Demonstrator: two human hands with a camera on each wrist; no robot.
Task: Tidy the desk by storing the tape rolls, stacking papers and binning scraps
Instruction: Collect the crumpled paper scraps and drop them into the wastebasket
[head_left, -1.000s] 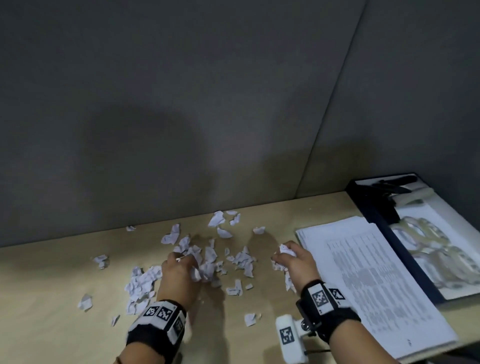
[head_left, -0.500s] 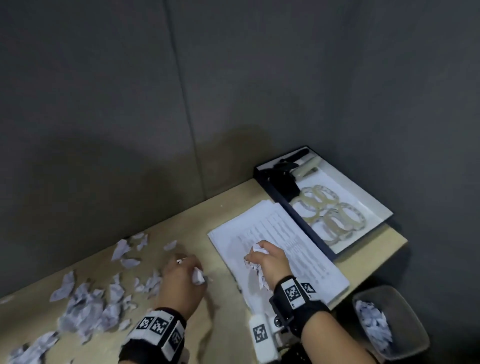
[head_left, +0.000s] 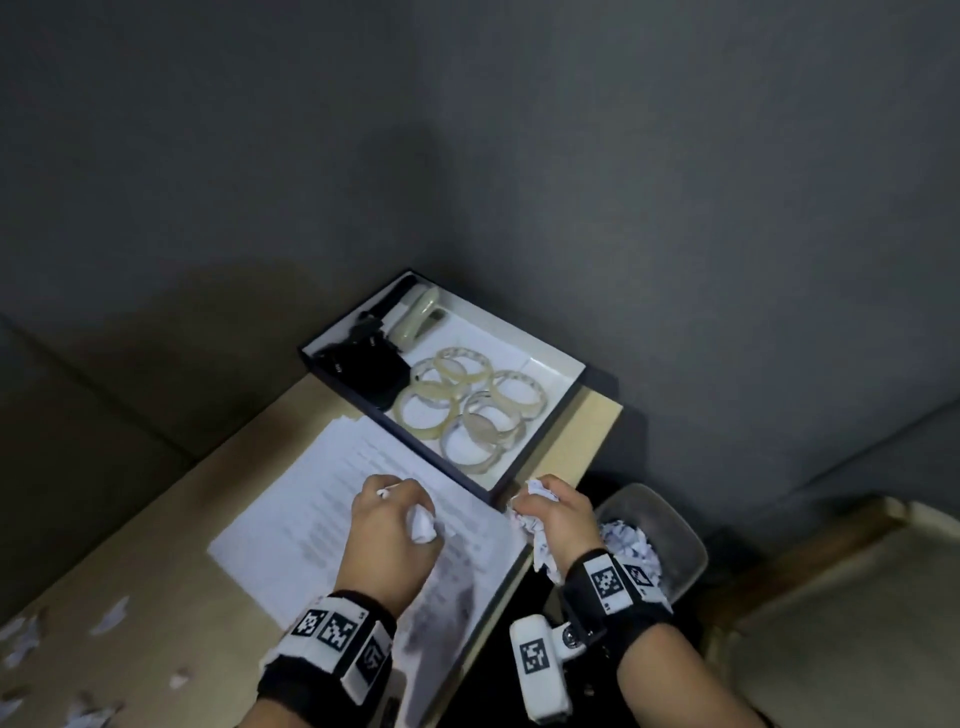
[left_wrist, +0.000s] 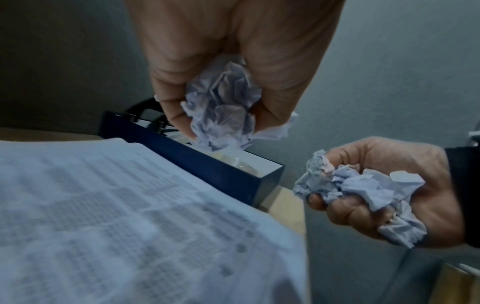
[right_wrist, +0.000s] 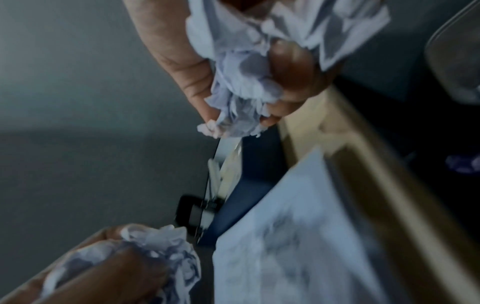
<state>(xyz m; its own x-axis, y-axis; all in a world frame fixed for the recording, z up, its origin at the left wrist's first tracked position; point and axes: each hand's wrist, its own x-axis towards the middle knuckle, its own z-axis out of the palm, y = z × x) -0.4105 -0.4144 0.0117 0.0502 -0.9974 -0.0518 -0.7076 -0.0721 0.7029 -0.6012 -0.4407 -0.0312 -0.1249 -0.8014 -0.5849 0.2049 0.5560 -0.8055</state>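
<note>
Your left hand (head_left: 387, 535) is clenched round a wad of scraps (left_wrist: 221, 107), held above the papers (head_left: 311, 514) on the desk (head_left: 156, 561). Your right hand (head_left: 558, 514) grips a second wad (left_wrist: 363, 191) past the desk's edge, beside the bin (head_left: 675, 530), which already holds scraps. Tape rolls (head_left: 467, 405) lie in the tray (head_left: 545, 447). Loose scraps (head_left: 31, 639) sit far left on the desk.

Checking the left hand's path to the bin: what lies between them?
In the head view, the right hand, gripping scraps, lies between the left hand and bin.
</note>
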